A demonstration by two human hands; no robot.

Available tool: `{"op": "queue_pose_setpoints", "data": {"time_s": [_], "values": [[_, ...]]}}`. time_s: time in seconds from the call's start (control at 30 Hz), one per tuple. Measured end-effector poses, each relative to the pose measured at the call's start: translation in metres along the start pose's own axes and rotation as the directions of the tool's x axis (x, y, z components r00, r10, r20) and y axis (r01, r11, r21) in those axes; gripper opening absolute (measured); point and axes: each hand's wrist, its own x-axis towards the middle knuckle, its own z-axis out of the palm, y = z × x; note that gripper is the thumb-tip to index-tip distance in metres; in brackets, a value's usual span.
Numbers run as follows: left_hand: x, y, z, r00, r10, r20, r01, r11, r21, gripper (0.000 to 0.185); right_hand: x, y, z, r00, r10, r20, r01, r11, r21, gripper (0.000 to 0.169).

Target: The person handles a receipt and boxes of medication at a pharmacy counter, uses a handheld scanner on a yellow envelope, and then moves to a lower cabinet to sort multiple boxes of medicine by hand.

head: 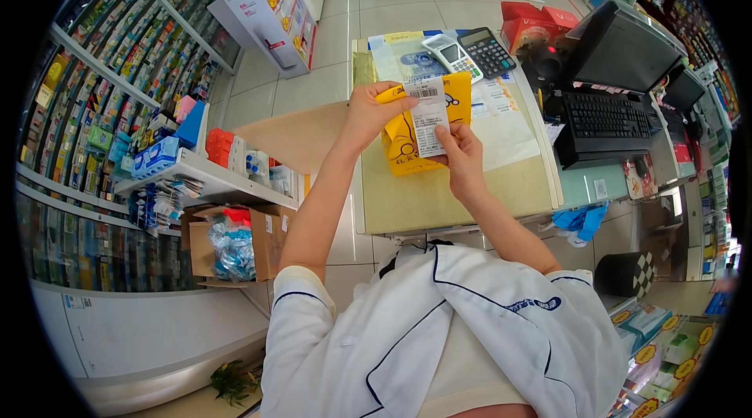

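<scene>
Over the counter, both my hands hold a yellow printed bag (461,89) with a white paper receipt (430,115) lying against its face. My left hand (376,112) grips the bag's folded upper left corner, its thumb on the receipt's top. Lower down, my right hand (463,153) pinches the receipt's lower right edge against the bag with thumb and fingers. The receipt bears a barcode and print. What the bag contains is hidden. Just beyond it, a white card payment terminal (452,55) and a black calculator (486,51) lie side by side on the counter.
The counter (458,200) has papers under its cover. A black keyboard (608,121), a monitor (623,53) and a red box (531,27) stand on the right. To the left are a shelf unit (235,194) with boxes and an open cardboard box (267,242) on the floor.
</scene>
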Motion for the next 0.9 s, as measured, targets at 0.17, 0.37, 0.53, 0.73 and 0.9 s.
{"op": "queue_pose_setpoints", "data": {"time_s": [0.17, 0.37, 0.53, 0.73, 0.9], "values": [[0.0012, 0.0011, -0.0015, 1.000, 0.002, 0.020, -0.002, 0.999, 0.045, 0.023, -0.0008, 0.0008, 0.0011, 1.000, 0.010, 0.007, -0.010, 1.000, -0.002, 0.017], [0.0020, 0.0007, -0.0042, 0.999, 0.005, 0.048, -0.007, 0.999, 0.042, 0.024, 0.0011, 0.0019, 0.0016, 1.000, 0.017, 0.002, -0.017, 1.000, 0.011, 0.016], [0.0010, 0.0059, -0.0038, 0.998, -0.023, 0.051, 0.020, 0.998, 0.061, 0.026, 0.0003, 0.0006, 0.0011, 1.000, 0.020, -0.004, -0.020, 1.000, 0.024, 0.019], [0.0018, 0.0054, -0.0049, 0.998, -0.029, 0.061, 0.025, 0.997, 0.076, 0.027, 0.0026, 0.0018, 0.0001, 1.000, 0.009, 0.007, -0.010, 1.000, 0.016, 0.018], [0.0010, 0.0064, -0.0042, 0.998, -0.007, 0.061, 0.003, 0.997, 0.073, 0.027, 0.0017, -0.0008, 0.0014, 1.000, 0.010, 0.006, -0.010, 1.000, 0.017, 0.019]]}}
